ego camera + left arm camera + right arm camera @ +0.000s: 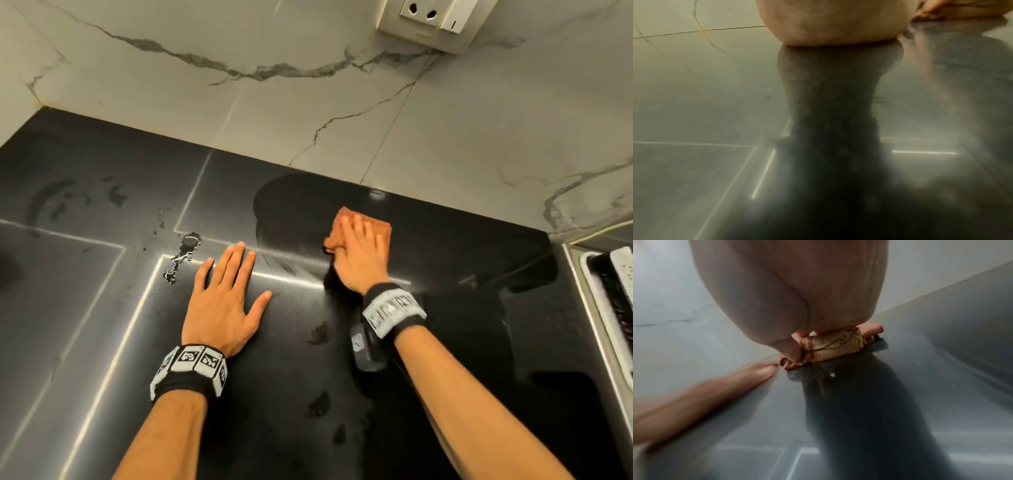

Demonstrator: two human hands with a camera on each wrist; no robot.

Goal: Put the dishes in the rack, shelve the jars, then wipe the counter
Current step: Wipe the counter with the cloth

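An orange cloth (382, 229) lies on the glossy black counter (308, 359) near the back wall. My right hand (359, 253) presses flat on the cloth with fingers stretched over it. In the right wrist view the folded cloth (836, 344) sits squeezed under the palm, with the thumb beside it. My left hand (222, 301) rests flat on the counter to the left, fingers spread, holding nothing. The left wrist view shows only the heel of that palm (828, 21) on the counter.
A water puddle (181, 255) lies left of my left hand, and smaller wet spots (318, 404) sit between my forearms. A tray with a white rack (603, 298) borders the counter at the right edge. A wall socket (428, 17) hangs on the marble wall above.
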